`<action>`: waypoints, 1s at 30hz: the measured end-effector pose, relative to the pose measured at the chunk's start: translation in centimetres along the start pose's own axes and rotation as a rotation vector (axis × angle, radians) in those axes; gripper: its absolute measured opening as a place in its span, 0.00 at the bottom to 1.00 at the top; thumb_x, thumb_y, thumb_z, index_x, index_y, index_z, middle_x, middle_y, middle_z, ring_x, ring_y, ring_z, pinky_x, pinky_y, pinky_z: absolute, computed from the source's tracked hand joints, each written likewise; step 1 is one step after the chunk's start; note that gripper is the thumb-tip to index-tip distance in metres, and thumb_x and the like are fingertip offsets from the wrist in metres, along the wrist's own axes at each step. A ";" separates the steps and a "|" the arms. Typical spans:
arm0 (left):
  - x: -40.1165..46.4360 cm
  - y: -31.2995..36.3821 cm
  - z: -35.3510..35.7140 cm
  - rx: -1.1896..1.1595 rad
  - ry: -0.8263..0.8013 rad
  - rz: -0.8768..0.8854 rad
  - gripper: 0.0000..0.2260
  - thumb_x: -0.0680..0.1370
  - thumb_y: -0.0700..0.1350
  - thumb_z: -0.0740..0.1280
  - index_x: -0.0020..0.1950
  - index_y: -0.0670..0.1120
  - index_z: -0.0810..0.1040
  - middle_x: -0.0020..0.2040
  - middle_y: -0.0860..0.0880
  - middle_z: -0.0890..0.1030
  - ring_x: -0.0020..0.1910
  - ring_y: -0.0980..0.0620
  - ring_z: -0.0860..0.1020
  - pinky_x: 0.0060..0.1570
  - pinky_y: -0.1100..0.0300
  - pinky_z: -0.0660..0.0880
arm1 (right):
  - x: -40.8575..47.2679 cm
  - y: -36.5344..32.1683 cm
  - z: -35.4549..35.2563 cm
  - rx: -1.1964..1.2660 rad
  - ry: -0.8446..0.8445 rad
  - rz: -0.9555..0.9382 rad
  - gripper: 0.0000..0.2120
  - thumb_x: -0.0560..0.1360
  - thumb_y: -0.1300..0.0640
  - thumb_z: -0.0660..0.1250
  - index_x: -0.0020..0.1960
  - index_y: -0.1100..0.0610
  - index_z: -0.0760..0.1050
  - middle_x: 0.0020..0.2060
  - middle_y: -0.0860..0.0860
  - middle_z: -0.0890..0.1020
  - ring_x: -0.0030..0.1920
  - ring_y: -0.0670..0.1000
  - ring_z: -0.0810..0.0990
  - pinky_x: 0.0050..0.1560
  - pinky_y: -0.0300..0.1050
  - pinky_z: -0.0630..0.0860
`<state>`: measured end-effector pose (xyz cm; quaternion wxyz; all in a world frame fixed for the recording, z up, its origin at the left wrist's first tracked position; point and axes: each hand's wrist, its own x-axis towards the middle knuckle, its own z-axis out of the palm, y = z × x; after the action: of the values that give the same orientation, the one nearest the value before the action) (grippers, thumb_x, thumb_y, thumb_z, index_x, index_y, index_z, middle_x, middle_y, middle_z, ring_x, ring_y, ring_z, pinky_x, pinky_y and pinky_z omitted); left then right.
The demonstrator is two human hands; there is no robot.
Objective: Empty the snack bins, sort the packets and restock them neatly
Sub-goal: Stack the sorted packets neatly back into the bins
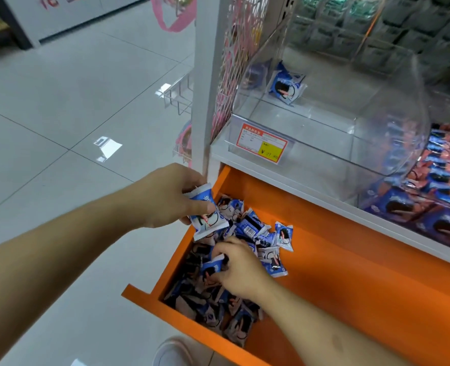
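Packets: a loose heap of blue-and-white packets [245,249] lies in the left end of the orange drawer [350,260], piled against its left wall and front corner, several face down or on edge.
Left hand: the left hand [171,196] hovers over the drawer's back-left corner, thumb and fingers pinching one packet [206,212] by its upper half; that packet hangs tilted, clear of the heap, printed face toward the camera.
Right hand: the right hand [241,270] is down in the heap, fingers curled round a second packet [213,265], knuckles up, forearm crossing the drawer's front edge.
Drawer: pulled out under the white shelf [297,178]; its right part shows bare orange floor.
Clear bin: the bin [337,114] on the shelf above holds a single packet [287,85], standing tilted near the back left; a dim reflection of it shows on the bin's left wall.
Price tag: a red-and-yellow tag [264,142] sits behind the bin's front lip.
Next bin: to the right, another bin [435,191] is packed with blue and pink packets, touching the curved side of the clear one.
Upper bins: blurred greenish stock at top right, too soft to tell what it is.
Floor: pale grey tiles [60,114] to the left, a white shoe [173,352] just beside the drawer's front corner.
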<state>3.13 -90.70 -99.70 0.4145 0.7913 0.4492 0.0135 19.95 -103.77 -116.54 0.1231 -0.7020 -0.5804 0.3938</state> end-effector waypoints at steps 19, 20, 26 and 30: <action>-6.4 13.4 -0.4 -0.646 -0.050 0.092 0.09 0.80 0.38 0.71 0.60 0.43 0.80 0.54 0.50 0.87 0.52 0.48 0.87 0.49 0.60 0.84 | -19.8 -8.7 -23.7 0.439 0.350 -0.134 0.11 0.74 0.59 0.79 0.54 0.49 0.82 0.50 0.45 0.86 0.51 0.47 0.86 0.52 0.43 0.83; -6.9 14.4 -0.1 -0.669 -0.078 0.113 0.09 0.81 0.38 0.70 0.61 0.42 0.81 0.54 0.48 0.87 0.53 0.47 0.86 0.51 0.58 0.84 | -20.6 -8.9 -24.0 0.420 0.400 -0.150 0.11 0.75 0.60 0.79 0.52 0.47 0.83 0.50 0.44 0.85 0.50 0.46 0.86 0.51 0.42 0.83; -9.3 18.5 1.5 -0.804 -0.094 0.168 0.16 0.80 0.49 0.71 0.66 0.44 0.81 0.60 0.46 0.86 0.58 0.48 0.85 0.62 0.49 0.80 | -23.3 -9.2 -24.6 0.357 0.586 -0.225 0.13 0.75 0.57 0.79 0.51 0.40 0.84 0.50 0.41 0.84 0.52 0.46 0.83 0.53 0.46 0.82; -10.5 19.8 2.2 -0.576 -0.064 0.254 0.13 0.78 0.46 0.75 0.62 0.50 0.83 0.55 0.50 0.87 0.55 0.51 0.85 0.63 0.50 0.79 | -24.0 -9.6 -24.7 0.292 0.640 -0.241 0.10 0.75 0.53 0.78 0.52 0.40 0.83 0.52 0.37 0.82 0.56 0.40 0.79 0.54 0.37 0.76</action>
<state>11.62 -104.70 -84.28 0.6306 0.6912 0.3113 0.1666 29.83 -115.81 -84.36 0.4426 -0.6912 -0.5289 0.2157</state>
